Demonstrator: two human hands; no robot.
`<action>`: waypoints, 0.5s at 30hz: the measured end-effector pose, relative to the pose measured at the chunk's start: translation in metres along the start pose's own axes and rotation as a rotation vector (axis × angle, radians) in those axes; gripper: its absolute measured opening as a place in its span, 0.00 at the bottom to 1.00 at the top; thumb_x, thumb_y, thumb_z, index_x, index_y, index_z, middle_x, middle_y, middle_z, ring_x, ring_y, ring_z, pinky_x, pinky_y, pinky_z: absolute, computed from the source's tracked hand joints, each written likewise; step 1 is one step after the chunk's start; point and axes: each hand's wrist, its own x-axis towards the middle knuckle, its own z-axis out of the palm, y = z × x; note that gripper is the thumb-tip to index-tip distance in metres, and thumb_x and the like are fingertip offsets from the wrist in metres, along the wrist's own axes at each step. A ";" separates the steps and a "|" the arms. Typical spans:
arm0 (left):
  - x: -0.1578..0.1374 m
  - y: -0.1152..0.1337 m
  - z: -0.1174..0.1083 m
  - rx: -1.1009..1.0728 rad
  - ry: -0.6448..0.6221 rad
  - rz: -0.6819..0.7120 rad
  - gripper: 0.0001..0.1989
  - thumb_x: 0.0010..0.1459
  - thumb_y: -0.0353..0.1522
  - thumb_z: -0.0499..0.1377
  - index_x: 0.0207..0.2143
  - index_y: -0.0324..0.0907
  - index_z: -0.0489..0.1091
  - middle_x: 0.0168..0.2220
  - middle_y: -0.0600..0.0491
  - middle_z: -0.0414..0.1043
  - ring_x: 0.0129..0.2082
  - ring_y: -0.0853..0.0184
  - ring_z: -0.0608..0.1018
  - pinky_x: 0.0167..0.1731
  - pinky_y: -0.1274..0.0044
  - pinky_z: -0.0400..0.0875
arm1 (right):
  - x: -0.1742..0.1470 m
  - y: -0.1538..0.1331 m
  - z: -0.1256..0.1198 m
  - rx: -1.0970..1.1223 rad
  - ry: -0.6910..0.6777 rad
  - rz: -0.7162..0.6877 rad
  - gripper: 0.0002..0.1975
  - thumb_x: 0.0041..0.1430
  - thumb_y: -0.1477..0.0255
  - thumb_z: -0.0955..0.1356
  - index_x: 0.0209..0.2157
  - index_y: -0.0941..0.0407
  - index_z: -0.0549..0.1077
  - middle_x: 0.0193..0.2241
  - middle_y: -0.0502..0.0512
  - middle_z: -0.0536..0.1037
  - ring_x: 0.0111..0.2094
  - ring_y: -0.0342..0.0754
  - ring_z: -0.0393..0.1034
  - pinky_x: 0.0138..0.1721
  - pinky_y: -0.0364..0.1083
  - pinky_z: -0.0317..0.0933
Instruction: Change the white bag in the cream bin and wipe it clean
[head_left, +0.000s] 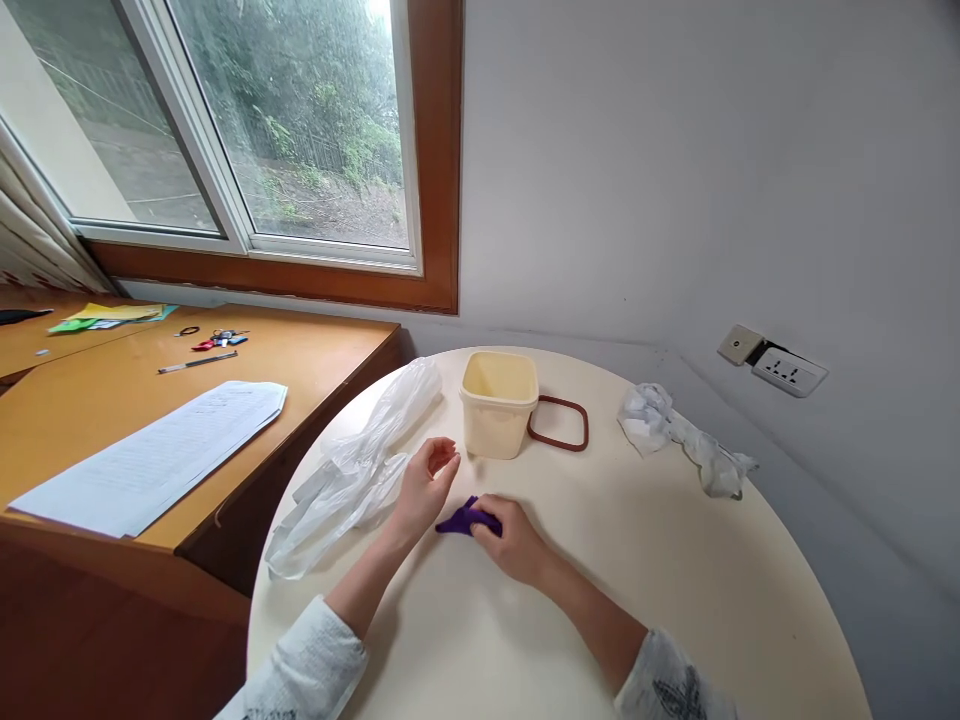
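A bunched purple cloth point(471, 519) is gripped in my right hand point(516, 540), low over the round table, and part of it sticks out to the left of my fingers. My left hand point(430, 480) is raised just left of a cream plastic bin point(496, 425). Its fingers are loosely curled, with a gap between them and the thumb, and nothing shows in it. The bin stands upright with its mouth facing up; its bottom is out of sight. Beside it on the right lies a brown rounded-square ring point(583, 428).
A crumpled clear plastic bag point(352, 470) spreads along the left of the round table point(675, 600). Another crumpled white bag point(675, 430) lies at the right edge. The wooden desk point(315, 345) at left carries papers point(165, 450), a pen point(196, 362) and keys point(225, 337). A wall stands behind.
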 end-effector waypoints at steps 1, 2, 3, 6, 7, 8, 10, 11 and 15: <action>-0.002 0.000 0.001 -0.007 0.002 0.023 0.13 0.52 0.38 0.57 0.37 0.40 0.63 0.38 0.49 0.69 0.42 0.64 0.74 0.48 0.68 0.67 | 0.002 0.002 -0.003 0.198 0.060 0.089 0.05 0.48 0.77 0.64 0.20 0.57 0.66 0.19 0.45 0.64 0.23 0.40 0.56 0.26 0.40 0.50; -0.003 0.000 0.002 -0.013 0.000 0.046 0.13 0.53 0.38 0.57 0.39 0.40 0.63 0.40 0.48 0.68 0.44 0.64 0.73 0.49 0.68 0.66 | 0.004 0.004 -0.006 0.365 0.127 0.162 0.06 0.47 0.75 0.64 0.19 0.57 0.65 0.18 0.44 0.63 0.22 0.40 0.54 0.24 0.40 0.49; -0.005 0.000 0.003 -0.015 -0.003 0.067 0.14 0.54 0.37 0.56 0.41 0.40 0.62 0.42 0.47 0.67 0.46 0.63 0.72 0.51 0.68 0.65 | 0.005 0.006 -0.009 0.489 0.191 0.210 0.07 0.47 0.74 0.65 0.19 0.57 0.64 0.17 0.44 0.62 0.21 0.39 0.54 0.23 0.40 0.48; -0.004 0.000 0.005 0.036 0.013 0.127 0.21 0.54 0.37 0.57 0.50 0.43 0.57 0.51 0.45 0.62 0.53 0.61 0.67 0.55 0.65 0.60 | 0.009 0.014 -0.017 0.626 0.311 0.244 0.05 0.48 0.69 0.64 0.23 0.56 0.66 0.18 0.45 0.66 0.21 0.40 0.58 0.22 0.40 0.50; 0.000 0.000 0.005 0.077 0.019 0.156 0.26 0.54 0.37 0.57 0.53 0.44 0.54 0.55 0.44 0.58 0.55 0.60 0.65 0.56 0.64 0.58 | 0.010 0.016 -0.020 0.660 0.342 0.252 0.06 0.48 0.68 0.64 0.25 0.56 0.67 0.20 0.46 0.68 0.22 0.41 0.60 0.22 0.40 0.52; 0.007 0.002 0.004 0.122 0.019 0.188 0.32 0.53 0.38 0.59 0.57 0.46 0.49 0.58 0.44 0.54 0.57 0.59 0.62 0.56 0.63 0.57 | 0.010 0.018 -0.023 0.708 0.374 0.270 0.06 0.48 0.68 0.65 0.26 0.56 0.68 0.21 0.47 0.70 0.22 0.42 0.62 0.22 0.41 0.54; 0.025 0.007 0.002 0.198 0.001 0.236 0.43 0.48 0.38 0.62 0.61 0.50 0.39 0.63 0.44 0.42 0.60 0.55 0.57 0.56 0.61 0.55 | 0.010 0.019 -0.030 0.833 0.442 0.326 0.07 0.47 0.67 0.66 0.27 0.56 0.69 0.22 0.49 0.72 0.23 0.44 0.65 0.23 0.42 0.58; 0.037 0.010 0.001 0.216 -0.021 0.235 0.48 0.46 0.39 0.64 0.61 0.52 0.35 0.64 0.44 0.37 0.61 0.53 0.54 0.56 0.60 0.55 | 0.010 0.019 -0.033 0.907 0.474 0.358 0.06 0.47 0.67 0.67 0.26 0.56 0.70 0.23 0.50 0.74 0.24 0.44 0.66 0.24 0.43 0.60; 0.075 0.030 -0.003 0.222 -0.236 0.150 0.55 0.40 0.40 0.67 0.62 0.52 0.32 0.65 0.42 0.32 0.63 0.50 0.47 0.56 0.58 0.52 | 0.007 0.015 -0.042 1.080 0.501 0.394 0.08 0.43 0.71 0.71 0.29 0.56 0.73 0.27 0.51 0.77 0.29 0.47 0.71 0.31 0.46 0.66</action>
